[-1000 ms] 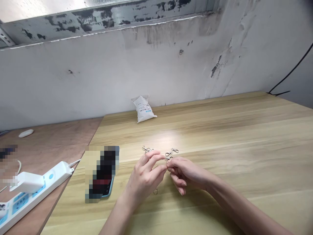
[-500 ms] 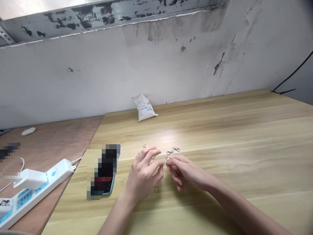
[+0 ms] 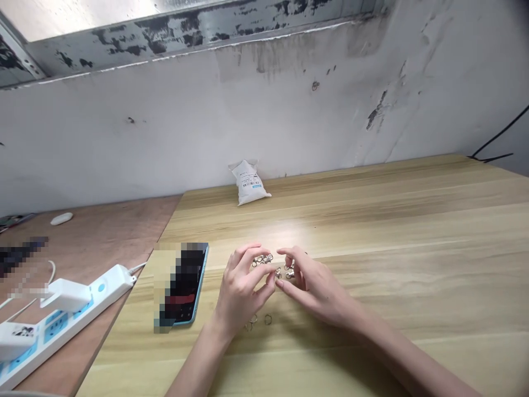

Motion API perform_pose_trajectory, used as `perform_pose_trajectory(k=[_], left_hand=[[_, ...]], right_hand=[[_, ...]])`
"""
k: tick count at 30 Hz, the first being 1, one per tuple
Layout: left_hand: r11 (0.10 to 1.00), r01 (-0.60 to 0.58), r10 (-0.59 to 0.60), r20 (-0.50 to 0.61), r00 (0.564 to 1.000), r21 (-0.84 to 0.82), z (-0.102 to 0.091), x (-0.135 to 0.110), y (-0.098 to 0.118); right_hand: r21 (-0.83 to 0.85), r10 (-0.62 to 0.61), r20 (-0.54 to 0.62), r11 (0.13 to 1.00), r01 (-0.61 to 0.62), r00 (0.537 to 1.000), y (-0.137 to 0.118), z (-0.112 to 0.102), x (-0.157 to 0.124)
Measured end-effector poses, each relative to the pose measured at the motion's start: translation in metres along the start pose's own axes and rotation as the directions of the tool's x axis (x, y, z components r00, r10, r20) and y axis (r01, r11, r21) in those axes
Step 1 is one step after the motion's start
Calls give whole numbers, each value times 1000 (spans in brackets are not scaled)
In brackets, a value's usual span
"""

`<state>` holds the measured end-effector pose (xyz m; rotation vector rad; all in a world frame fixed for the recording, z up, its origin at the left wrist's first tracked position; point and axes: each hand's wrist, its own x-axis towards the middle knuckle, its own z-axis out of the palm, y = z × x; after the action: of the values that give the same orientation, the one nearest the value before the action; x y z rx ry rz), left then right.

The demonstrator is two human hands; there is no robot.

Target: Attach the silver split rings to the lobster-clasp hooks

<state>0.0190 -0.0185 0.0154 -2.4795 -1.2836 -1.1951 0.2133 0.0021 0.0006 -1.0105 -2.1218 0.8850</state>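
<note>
My left hand is closed, thumb and index finger pinching a small shiny metal lobster clasp above the table. Opposite it, my right hand has its thumb and index finger spread apart around the clasp's free side, with nothing visible gripped. Several silver lobster clasps lie just beyond my left fingers. More metal clasps show under my right hand, partly covered by its fingers. Near my left wrist, a split ring lies flat beside two other rings.
A phone, partly blurred out, lies left of my hands. Toward the wall stands a white labelled packet. On the brown table at left are a white power strip with plugs and a white oval object.
My right thumb and index finger have opened away from the small metal piece, which stays in my left pinch. The camera view has shifted slightly.
</note>
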Motion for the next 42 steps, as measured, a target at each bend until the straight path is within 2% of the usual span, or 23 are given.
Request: perform_pose_trajectory(k=[2, 5, 7, 9, 11, 13, 15, 18, 22, 25, 27, 29, 31, 35, 37, 42], left_hand=[[999, -32, 32, -2, 999, 1, 0, 0, 2], [998, -64, 64, 0, 998, 26, -2, 0, 3], [997, -60, 60, -6, 998, 47, -4, 0, 2], [998, -32, 33, -22, 999, 51, -5, 1, 0], [999, -12, 14, -41, 999, 47, -5, 1, -1], [999, -10, 12, -41, 999, 49, -5, 0, -1], [998, -19, 20, -31, 999, 53, -3, 0, 0], [999, -23, 24, -21, 999, 40, -1, -1, 2], [1000, -13, 14, -18, 1000, 19, 0, -2, 3], [1000, 10, -10, -10, 1000, 6, 2, -3, 1], [999, 46, -46, 19, 999, -5, 4, -5, -1], [994, 106, -104, 67, 992, -23, 7, -6, -4], [985, 167, -160, 129, 979, -46, 10, -8, -6], [981, 190, -173, 263, 949, -41, 13, -12, -6], [989, 150, -141, 306, 941, -6, 13, -14, -7], [993, 105, -118, 316, 941, 57, 2, -10, -18]], right_hand=[[116, -66, 108, 992, 53, 992, -2, -4, 2], [161, -148, 147, 979, 124, 978, 0, -6, 4], [68, -179, 126, 983, 172, 976, 7, -5, 6], [-142, -206, 52, 967, 211, 977, 16, -4, 8], [-230, -182, 22, 956, 182, 983, 22, -3, 9], [-152, -149, -5, 978, 146, 989, 22, -3, 9], [9, -114, -3, 993, 114, 993, 16, -3, 8], [198, -105, 90, 976, 86, 990, 4, -4, 6], [270, -103, 143, 961, 61, 984, 1, -4, 7], [158, -108, 136, 984, 86, 985, 10, -5, 9], [-47, -151, 65, 987, 155, 986, 17, -6, 9], [-271, -217, 0, 940, 208, 976, 20, -7, 9], [-406, -286, -10, 877, 258, 958, 20, -5, 8], [-413, -425, 103, 804, 427, 899, 9, 6, 5], [-361, -469, 95, 806, 469, 878, 3, 12, 4], [-364, -448, 7, 832, 419, 894, 11, 10, 7]])
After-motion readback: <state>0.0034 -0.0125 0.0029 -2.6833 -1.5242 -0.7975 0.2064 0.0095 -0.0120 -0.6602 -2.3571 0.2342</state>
